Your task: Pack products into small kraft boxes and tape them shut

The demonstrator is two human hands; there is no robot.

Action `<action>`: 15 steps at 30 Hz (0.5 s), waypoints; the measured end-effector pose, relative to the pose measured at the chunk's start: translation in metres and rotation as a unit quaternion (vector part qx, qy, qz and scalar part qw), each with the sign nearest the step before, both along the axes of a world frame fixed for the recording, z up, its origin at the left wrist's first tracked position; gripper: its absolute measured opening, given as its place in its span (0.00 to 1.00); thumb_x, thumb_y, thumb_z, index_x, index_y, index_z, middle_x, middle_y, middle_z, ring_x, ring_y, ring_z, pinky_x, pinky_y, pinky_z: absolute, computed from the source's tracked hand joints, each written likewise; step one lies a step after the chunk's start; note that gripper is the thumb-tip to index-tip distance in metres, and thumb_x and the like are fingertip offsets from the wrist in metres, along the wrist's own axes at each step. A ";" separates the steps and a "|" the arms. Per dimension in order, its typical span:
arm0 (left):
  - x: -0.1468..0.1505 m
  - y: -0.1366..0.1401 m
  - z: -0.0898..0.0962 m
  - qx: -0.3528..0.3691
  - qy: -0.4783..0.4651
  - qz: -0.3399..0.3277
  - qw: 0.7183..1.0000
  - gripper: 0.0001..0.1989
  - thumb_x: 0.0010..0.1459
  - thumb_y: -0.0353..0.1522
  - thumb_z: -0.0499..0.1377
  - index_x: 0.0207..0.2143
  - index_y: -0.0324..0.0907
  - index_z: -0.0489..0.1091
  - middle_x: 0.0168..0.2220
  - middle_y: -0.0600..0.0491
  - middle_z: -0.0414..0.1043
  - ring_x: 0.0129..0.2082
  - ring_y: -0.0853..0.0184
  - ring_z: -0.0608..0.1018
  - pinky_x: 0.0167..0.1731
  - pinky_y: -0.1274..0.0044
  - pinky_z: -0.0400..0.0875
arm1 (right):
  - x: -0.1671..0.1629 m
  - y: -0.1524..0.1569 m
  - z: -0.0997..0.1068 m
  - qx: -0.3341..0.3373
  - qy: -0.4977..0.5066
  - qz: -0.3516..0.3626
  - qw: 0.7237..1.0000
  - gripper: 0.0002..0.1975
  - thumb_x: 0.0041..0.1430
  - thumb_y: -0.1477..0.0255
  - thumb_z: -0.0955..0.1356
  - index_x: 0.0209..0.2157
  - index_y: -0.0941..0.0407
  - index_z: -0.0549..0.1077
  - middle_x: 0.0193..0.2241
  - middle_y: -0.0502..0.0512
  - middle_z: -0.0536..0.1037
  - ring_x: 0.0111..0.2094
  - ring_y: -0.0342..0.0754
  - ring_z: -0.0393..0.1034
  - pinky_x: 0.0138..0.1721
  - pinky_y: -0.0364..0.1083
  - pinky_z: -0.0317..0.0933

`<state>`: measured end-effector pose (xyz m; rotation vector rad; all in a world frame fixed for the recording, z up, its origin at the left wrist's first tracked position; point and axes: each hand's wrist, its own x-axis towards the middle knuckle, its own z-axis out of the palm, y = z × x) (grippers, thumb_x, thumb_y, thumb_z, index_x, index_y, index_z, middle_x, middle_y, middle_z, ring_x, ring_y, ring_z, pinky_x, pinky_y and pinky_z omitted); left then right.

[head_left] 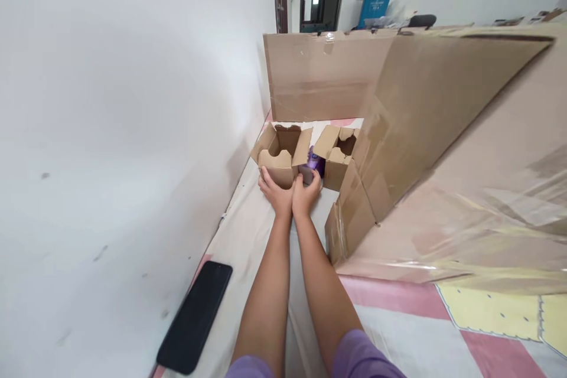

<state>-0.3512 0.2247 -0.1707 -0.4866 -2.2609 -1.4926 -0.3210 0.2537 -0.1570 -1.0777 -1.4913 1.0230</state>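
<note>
My left hand (275, 194) is closed around the near lower part of a small cardboard box (279, 176). That box stands upright with its top flaps spread apart; I cannot see what, if anything, lies at its bottom. Right beside it, wrist against wrist, my right hand (306, 194) is closed on the near end of a shiny purple package (315, 162), between thumb and fingers. The package sits in the gap between the left box and a second small cardboard box (336, 172), also with raised flaps. My fingers hide part of the package.
Large taped cardboard panels rise behind (323, 80) and to the right (452, 201). A white wall (133, 130) runs along the left. A black phone (195, 316) lies near it on the patterned cloth (407, 336). Beyond the panels stands a blue container (374, 6).
</note>
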 end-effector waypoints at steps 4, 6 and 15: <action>0.000 -0.001 0.002 -0.017 -0.008 0.001 1.000 0.61 0.49 0.45 0.70 0.71 0.42 0.33 0.67 0.35 0.51 0.68 0.50 0.58 0.64 0.62 0.60 | -0.001 0.009 -0.001 -0.049 -0.004 -0.048 0.998 0.29 0.61 0.61 0.63 0.61 0.60 0.62 0.62 0.70 0.65 0.65 0.64 0.56 0.66 0.63 0.42; -0.001 -0.002 0.002 -0.023 -0.004 -0.005 1.000 0.61 0.48 0.43 0.70 0.71 0.40 0.33 0.67 0.34 0.50 0.68 0.50 0.57 0.65 0.63 0.59 | 0.000 0.016 -0.002 -0.054 0.004 -0.048 0.997 0.31 0.61 0.61 0.63 0.62 0.61 0.61 0.62 0.72 0.64 0.64 0.64 0.58 0.65 0.61 0.47; -0.009 -0.009 -0.006 0.011 0.009 -0.018 1.000 0.60 0.45 0.36 0.70 0.71 0.42 0.33 0.68 0.35 0.48 0.69 0.48 0.55 0.65 0.60 0.56 | 0.005 0.021 -0.003 -0.054 0.034 -0.072 0.995 0.16 0.62 0.67 0.60 0.41 0.60 0.75 0.47 0.70 0.75 0.52 0.61 0.69 0.58 0.57 0.58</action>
